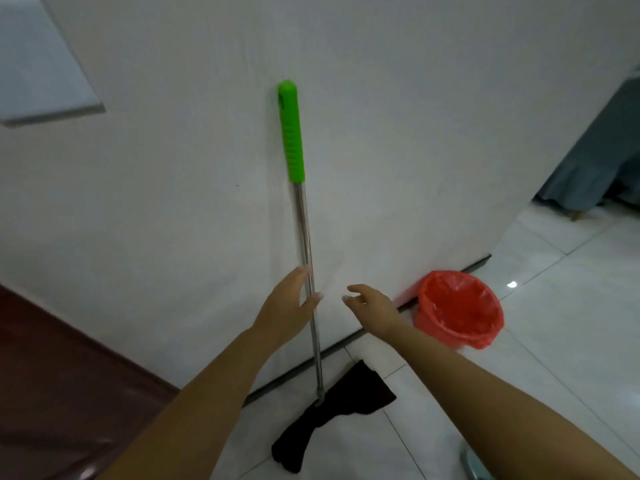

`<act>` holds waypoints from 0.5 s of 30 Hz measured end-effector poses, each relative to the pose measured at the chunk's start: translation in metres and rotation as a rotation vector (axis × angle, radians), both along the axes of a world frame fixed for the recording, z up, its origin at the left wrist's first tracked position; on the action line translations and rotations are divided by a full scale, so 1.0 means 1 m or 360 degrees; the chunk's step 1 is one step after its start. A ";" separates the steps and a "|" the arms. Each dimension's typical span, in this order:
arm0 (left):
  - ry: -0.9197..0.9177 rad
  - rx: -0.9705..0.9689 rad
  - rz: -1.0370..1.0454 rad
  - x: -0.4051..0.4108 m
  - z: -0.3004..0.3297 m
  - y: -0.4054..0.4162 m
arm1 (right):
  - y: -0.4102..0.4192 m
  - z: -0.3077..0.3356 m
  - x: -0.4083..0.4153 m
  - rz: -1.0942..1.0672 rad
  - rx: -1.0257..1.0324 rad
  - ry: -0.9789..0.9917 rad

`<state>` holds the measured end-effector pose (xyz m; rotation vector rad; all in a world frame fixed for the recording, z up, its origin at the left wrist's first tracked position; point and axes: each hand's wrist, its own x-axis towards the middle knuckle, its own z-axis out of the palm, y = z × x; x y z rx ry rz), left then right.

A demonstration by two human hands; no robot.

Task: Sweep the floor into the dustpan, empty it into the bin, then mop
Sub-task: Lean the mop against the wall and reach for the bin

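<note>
Both open hands reach the green-handled, black-clothed mop [308, 258] against wall.

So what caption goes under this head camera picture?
Left hand touching a green-handled mop leaning on the white wall, right hand open nearby, red bin beside it.

green grip [291, 131] on silver mop pole [309, 271] — black cloth [332, 410] — red bin [459, 308].
</note>
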<state>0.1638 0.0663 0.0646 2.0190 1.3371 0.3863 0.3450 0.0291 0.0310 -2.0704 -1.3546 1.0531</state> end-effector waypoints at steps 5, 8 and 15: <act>-0.0037 0.0079 -0.0280 0.024 0.003 -0.033 | -0.075 0.017 0.023 -0.0167 0.0078 -0.0032; 0.0074 0.0046 -0.0572 0.055 -0.004 -0.062 | -0.137 0.028 0.045 -0.0306 0.0081 -0.0133; 0.0186 0.0049 -0.1075 0.152 -0.013 -0.136 | -0.282 0.050 0.127 -0.0648 -0.0004 -0.0409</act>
